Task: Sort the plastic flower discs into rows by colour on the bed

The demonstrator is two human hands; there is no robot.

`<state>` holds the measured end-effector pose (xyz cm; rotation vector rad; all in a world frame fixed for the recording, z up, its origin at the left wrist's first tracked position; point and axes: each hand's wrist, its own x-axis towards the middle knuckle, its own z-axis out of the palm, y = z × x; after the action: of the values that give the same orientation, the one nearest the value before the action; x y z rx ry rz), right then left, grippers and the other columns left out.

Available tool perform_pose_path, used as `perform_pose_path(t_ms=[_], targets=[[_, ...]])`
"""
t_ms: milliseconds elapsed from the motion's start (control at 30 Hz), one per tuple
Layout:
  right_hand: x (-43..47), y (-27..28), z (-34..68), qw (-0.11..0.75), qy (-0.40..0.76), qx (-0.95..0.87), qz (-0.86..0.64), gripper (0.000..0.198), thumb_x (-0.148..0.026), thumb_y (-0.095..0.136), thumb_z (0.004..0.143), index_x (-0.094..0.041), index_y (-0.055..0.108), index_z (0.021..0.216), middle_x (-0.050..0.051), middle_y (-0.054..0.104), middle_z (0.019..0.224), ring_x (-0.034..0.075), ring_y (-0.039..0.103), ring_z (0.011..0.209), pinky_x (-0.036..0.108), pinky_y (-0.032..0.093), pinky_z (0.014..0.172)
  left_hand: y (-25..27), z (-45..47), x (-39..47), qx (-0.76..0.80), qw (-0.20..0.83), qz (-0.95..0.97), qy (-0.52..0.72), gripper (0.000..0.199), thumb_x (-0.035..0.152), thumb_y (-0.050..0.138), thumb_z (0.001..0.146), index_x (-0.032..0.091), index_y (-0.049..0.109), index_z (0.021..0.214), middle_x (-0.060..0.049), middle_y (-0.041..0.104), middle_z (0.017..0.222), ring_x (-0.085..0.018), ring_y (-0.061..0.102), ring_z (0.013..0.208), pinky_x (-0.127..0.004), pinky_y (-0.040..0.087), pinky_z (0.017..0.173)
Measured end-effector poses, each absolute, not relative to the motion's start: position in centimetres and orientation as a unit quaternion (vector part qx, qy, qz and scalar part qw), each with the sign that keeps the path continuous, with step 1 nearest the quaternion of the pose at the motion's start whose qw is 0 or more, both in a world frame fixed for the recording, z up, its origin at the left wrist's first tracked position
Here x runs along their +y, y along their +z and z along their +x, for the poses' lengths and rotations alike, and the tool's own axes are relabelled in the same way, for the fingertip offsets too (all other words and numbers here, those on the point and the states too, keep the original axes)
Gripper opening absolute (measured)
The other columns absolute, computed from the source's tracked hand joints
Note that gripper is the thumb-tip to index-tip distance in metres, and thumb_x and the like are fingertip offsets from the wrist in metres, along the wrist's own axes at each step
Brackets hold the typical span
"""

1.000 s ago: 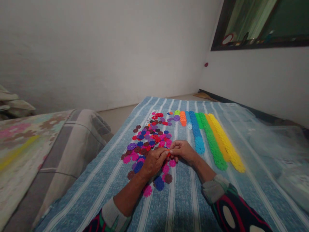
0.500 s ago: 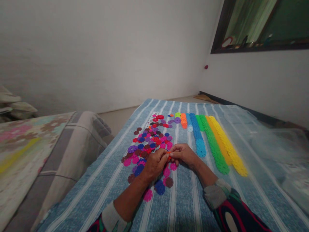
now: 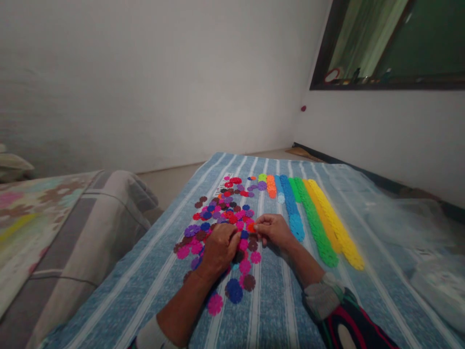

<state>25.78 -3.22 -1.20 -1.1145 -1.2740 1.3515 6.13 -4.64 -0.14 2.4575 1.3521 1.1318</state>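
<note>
Between the thumb and fingers of my right hand [image 3: 273, 230] is an orange flower-shaped disc [image 3: 251, 227], held at the right side of a loose pile. My left hand [image 3: 221, 246] rests low over the pile, its fingers curled in and the thumb close to them; whatever they hold is hidden. Around both hands lie pink, blue, purple, red and brown flower discs, such as a pink disc [image 3: 215, 304] and a blue disc [image 3: 235, 291] at the near end. Several discs are covered by my left hand.
Overlapping rows stretch away on the right: a yellow row [image 3: 336, 223], a green row [image 3: 317, 228], a blue row [image 3: 291, 203] and a short orange row [image 3: 271, 186]. Clear plastic packaging [image 3: 407, 218] lies on the striped cloth [image 3: 283, 310]. A covered surface [image 3: 90, 228] stands left.
My hands, which met at the orange disc, have parted. The left one moved left and down over the pile, while the right keeps the orange disc. The view shifted slightly.
</note>
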Motion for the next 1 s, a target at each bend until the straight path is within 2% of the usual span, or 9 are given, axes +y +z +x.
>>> perform_pose_path(t_ms=[133,200,267,300,400,533,1000], targets=[[-0.8,0.4,27.7,0.443,0.387,-0.584,-0.559,0.019,-0.035,0.071,0.071,-0.018,0.065,0.064,-0.003,0.058,0.047,0.009,0.047,0.034,0.021,0.034,0.036,-0.2,6.0,-4.6,0.438,0.067,0.825,0.351,0.021,0.027,0.048,0.089,0.019,0.064,0.079,-0.006,0.068,0.08,-0.02,0.061,0.08,-0.035,0.048,0.077],[0.8,1.6,29.1,0.379,0.271,-0.628,-0.623,0.016,-0.032,0.067,0.077,-0.018,0.068,0.068,-0.001,0.06,0.05,0.011,0.052,0.04,0.022,0.037,0.042,-0.3,5.9,-4.6,0.433,0.066,0.827,0.351,0.021,0.027,0.048,0.089,0.019,0.065,0.079,-0.006,0.068,0.08,-0.02,0.061,0.08,-0.035,0.049,0.076],[2.5,2.6,30.5,0.278,0.151,-0.654,-0.687,0.015,-0.029,0.064,0.081,-0.019,0.072,0.073,0.001,0.066,0.058,0.014,0.061,0.054,0.022,0.042,0.051,-0.3,5.8,-4.5,0.431,0.062,0.827,0.357,0.021,0.027,0.048,0.089,0.019,0.064,0.078,-0.006,0.069,0.081,-0.02,0.06,0.08,-0.035,0.049,0.077],[3.3,3.1,31.2,0.258,0.128,-0.653,-0.701,0.012,-0.025,0.064,0.08,-0.018,0.073,0.076,0.003,0.068,0.064,0.015,0.064,0.062,0.023,0.043,0.055,-0.3,5.7,-4.5,0.431,0.061,0.826,0.358,0.021,0.026,0.048,0.089,0.019,0.064,0.078,-0.006,0.069,0.082,-0.02,0.06,0.08,-0.035,0.049,0.077],[5.5,3.8,32.7,0.224,0.091,-0.649,-0.721,0.011,-0.017,0.065,0.077,-0.017,0.075,0.08,0.008,0.073,0.08,0.02,0.067,0.081,0.024,0.044,0.064,-0.5,5.7,-4.5,0.437,0.054,0.825,0.355,0.022,0.026,0.047,0.089,0.019,0.064,0.077,-0.006,0.068,0.081,-0.02,0.06,0.081,-0.035,0.049,0.077],[7.4,3.6,33.2,0.184,0.071,-0.656,-0.728,0.014,-0.016,0.065,0.077,-0.016,0.077,0.085,0.011,0.074,0.093,0.022,0.067,0.087,0.025,0.044,0.068,-0.6,5.7,-4.5,0.442,0.054,0.827,0.342,0.022,0.026,0.046,0.09,0.02,0.062,0.076,-0.006,0.067,0.079,-0.02,0.06,0.08,-0.035,0.049,0.075],[8.7,2.5,32.4,0.114,0.033,-0.671,-0.732,0.021,-0.018,0.063,0.079,-0.015,0.074,0.097,0.016,0.072,0.104,0.026,0.066,0.098,0.027,0.047,0.072,-0.4,5.5,-4.6,0.447,0.074,0.828,0.33,0.02,0.024,0.048,0.089,0.019,0.062,0.076,-0.006,0.066,0.079,-0.021,0.058,0.08,-0.035,0.048,0.075]])
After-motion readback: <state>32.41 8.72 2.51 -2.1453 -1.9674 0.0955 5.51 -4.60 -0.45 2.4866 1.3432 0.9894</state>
